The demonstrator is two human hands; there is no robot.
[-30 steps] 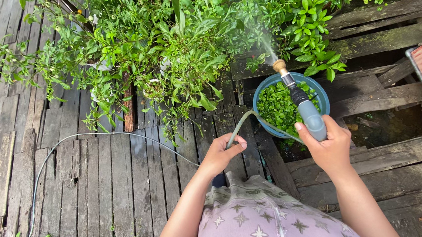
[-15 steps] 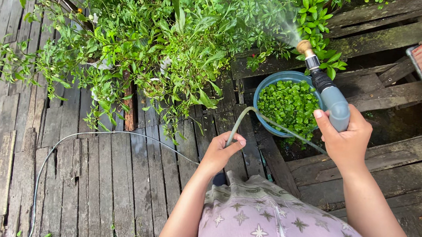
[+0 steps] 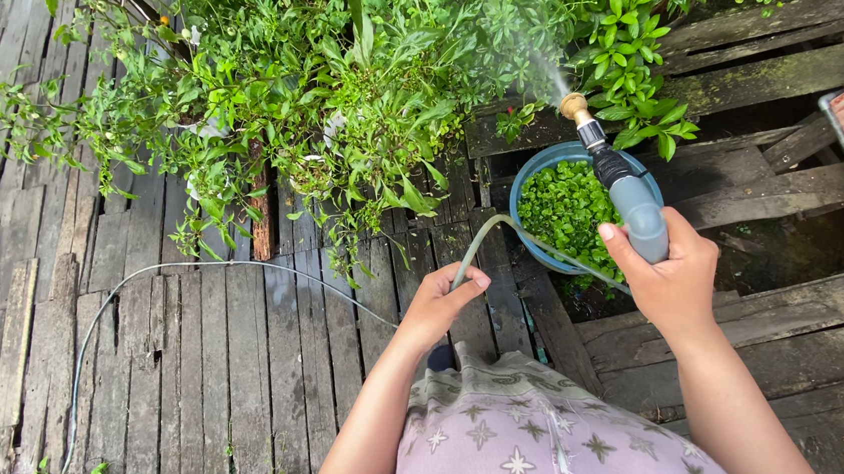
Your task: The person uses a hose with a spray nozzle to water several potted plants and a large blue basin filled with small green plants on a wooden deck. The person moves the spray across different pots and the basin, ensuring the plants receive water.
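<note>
Gripping the grey spray nozzle in a clenched right hand, the person is aiming its brass tip and mist up into the leafy plants, above the blue tub of greenery. Left hand is pinching the green hose low and aside, apparently keeping slack off the wooden deck; both arms are reaching forward, elbows bent.
</note>
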